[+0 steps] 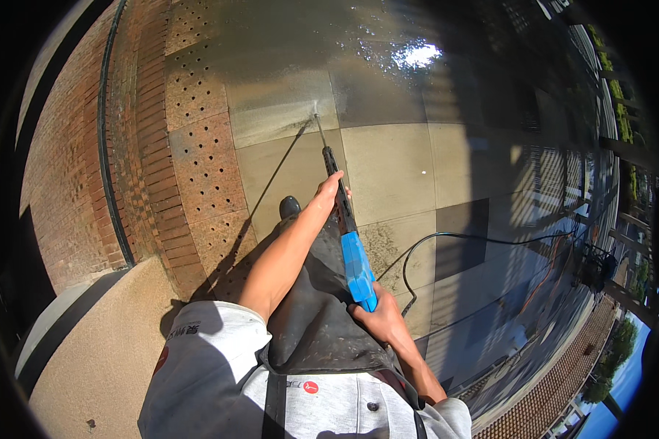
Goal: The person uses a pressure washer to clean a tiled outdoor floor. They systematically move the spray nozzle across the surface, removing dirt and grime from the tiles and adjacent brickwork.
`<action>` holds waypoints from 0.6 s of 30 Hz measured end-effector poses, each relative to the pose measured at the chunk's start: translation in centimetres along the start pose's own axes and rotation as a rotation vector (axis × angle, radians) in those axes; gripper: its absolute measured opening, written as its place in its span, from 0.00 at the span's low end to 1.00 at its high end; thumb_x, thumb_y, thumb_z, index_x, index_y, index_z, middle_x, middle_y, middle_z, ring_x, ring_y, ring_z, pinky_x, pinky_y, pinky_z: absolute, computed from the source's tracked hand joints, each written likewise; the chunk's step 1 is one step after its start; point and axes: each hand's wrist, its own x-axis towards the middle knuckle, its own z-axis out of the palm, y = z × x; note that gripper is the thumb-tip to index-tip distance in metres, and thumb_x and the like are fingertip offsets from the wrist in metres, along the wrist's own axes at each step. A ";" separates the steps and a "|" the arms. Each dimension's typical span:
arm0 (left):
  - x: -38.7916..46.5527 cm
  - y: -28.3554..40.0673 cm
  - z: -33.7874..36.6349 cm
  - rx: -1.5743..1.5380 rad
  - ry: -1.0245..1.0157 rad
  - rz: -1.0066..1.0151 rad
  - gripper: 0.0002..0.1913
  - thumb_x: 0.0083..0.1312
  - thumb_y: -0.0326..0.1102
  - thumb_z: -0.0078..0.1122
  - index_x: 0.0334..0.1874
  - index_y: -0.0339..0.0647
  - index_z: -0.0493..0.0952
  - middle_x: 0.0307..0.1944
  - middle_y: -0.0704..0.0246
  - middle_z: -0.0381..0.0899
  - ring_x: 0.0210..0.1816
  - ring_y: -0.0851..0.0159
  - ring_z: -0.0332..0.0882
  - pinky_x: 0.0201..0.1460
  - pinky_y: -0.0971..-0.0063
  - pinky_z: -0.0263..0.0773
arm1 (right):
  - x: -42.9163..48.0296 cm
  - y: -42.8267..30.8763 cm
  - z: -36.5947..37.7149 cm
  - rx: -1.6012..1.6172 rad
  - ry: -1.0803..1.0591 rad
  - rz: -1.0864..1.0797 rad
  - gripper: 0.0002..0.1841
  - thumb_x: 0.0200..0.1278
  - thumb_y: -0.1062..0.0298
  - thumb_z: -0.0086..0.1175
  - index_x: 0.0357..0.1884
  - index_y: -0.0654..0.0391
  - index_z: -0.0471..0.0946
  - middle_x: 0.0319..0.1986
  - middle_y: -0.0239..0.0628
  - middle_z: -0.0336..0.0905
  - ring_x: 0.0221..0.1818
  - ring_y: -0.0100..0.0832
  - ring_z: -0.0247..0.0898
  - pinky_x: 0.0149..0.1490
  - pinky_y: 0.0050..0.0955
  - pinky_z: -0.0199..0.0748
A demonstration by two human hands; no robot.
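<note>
Both hands hold a pressure washer gun [358,264] with a blue body, a black perforated barrel guard and a thin metal lance [322,131]. My left hand [329,189] is wrapped around the black guard, its thumb along the top. Farther back, my right hand [385,314] grips the blue rear handle; the trigger is hidden. A whitish water jet [316,106] leaves the lance tip and strikes a pale paving slab [280,101]. The slabs beyond it are wet and dark, while a nearer slab [387,170] looks dry and beige.
A black hose [445,234] curves across the paving to a dark machine [596,263] at the right, near an orange cable [549,269]. Perforated reddish slabs [206,153] and brick edging [162,192] run along the left. A rounded tan ledge [104,345] stands beside my left arm.
</note>
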 end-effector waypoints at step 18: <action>-5.1 6.9 -11.3 -0.193 0.238 0.106 0.20 0.64 0.52 0.53 0.39 0.39 0.66 0.20 0.64 0.72 0.18 0.62 0.73 0.20 0.68 0.72 | 3.7 -4.1 1.7 -0.107 -0.224 -0.245 0.20 0.45 0.60 0.59 0.37 0.65 0.72 0.28 0.56 0.76 0.35 0.54 0.75 0.42 0.42 0.70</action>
